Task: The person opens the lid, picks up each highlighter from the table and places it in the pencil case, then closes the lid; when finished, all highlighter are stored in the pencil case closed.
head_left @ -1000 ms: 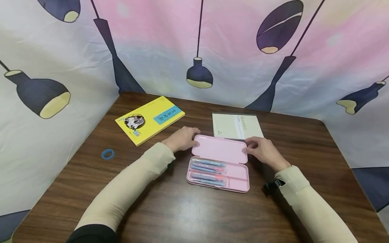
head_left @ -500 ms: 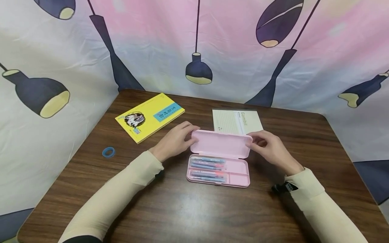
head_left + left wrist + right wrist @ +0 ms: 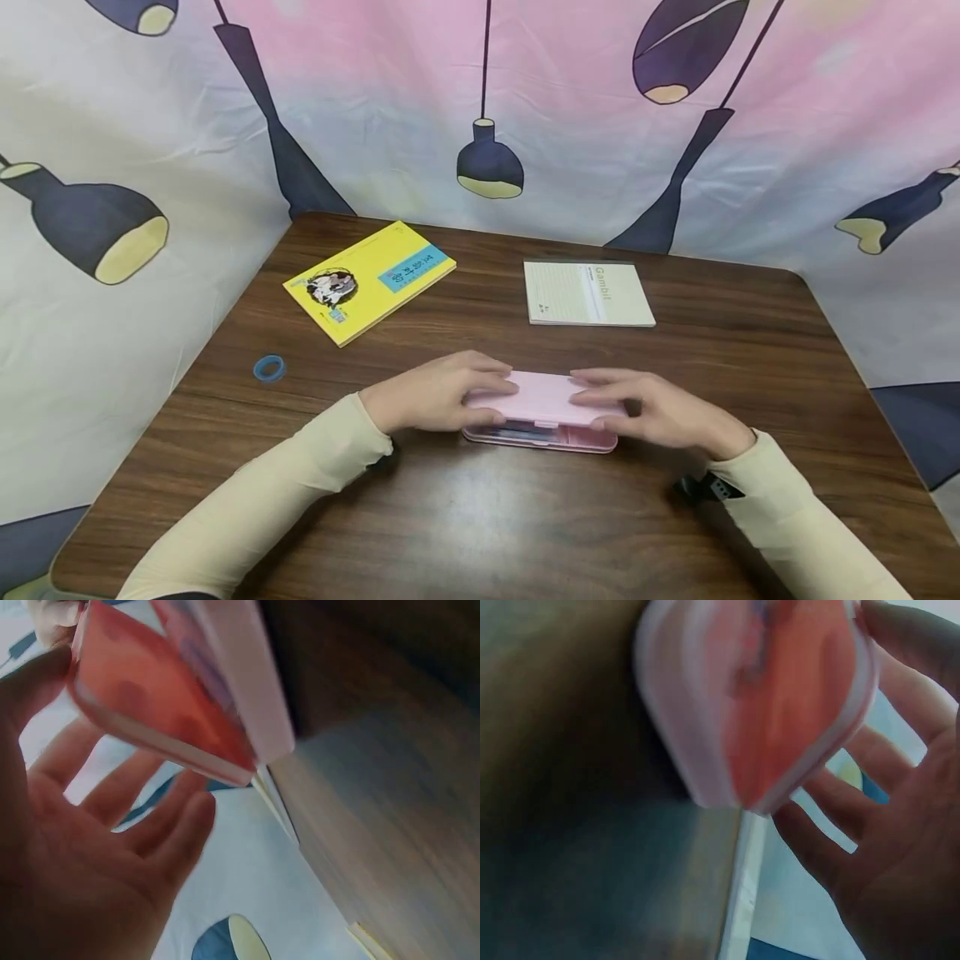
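Observation:
A pink pencil case [image 3: 577, 447] sits on the table in front of both hands, its lid [image 3: 543, 396] tilted low over the base with a narrow gap at the front. Through that gap show bluish pens [image 3: 517, 430]. My left hand [image 3: 438, 393] lies at the lid's left end, fingers extended over its outer face and thumb at the front edge. At the right end, my right hand [image 3: 660, 408] touches the lid in the same way. Both wrist views show spread fingers [image 3: 120, 787] behind the lid, its inside reddish there.
Behind the case lies a cream notebook [image 3: 588, 293]. A yellow book [image 3: 371, 281] is at the back left, and a blue ring-shaped roll [image 3: 269, 367] lies left of the left hand. A patterned cloth [image 3: 397, 108] hangs along the table's back edge.
Both hands have swung the lid from lying back, through upright, forward and down over the base. The fingers have shifted from the lid's side edges onto its outer face.

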Motion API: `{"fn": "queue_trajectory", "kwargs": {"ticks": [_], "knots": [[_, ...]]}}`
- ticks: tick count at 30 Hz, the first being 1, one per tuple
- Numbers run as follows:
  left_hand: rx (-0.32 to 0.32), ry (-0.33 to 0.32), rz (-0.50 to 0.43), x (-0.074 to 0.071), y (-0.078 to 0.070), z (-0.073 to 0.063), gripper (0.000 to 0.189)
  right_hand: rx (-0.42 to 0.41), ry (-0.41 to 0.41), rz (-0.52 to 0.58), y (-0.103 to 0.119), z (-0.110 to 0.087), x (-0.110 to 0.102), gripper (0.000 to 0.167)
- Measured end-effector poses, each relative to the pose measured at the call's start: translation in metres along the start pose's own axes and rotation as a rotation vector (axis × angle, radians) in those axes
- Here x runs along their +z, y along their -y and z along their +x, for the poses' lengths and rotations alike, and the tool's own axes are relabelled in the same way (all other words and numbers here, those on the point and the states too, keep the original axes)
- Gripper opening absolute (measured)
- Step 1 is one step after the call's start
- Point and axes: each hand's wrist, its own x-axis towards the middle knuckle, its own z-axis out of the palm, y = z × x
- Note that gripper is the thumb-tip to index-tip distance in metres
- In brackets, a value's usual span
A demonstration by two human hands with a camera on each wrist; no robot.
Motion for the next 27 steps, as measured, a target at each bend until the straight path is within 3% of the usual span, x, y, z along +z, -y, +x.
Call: {"fn": "queue_trajectory", "kwargs": {"ticks": [3, 6, 12, 27], "knots": [[-0.026, 0.091, 0.074, 0.006, -0.003, 0.0, 0.055, -0.008, 0.067, -0.092, 0.002, -0.001, 0.01, 0.044], [-0.026, 0.119, 0.118, 0.012, -0.005, 0.0, 0.058, -0.03, 0.061, -0.164, 0.002, -0.002, 0.018, 0.049], [0.009, 0.104, 0.133, 0.016, -0.004, 0.001, 0.059, -0.05, 0.039, -0.213, 0.001, -0.003, 0.021, 0.053], [0.032, 0.088, 0.148, 0.015, -0.004, 0.002, 0.057, -0.031, 0.038, -0.183, -0.003, -0.004, 0.023, 0.054]]}}
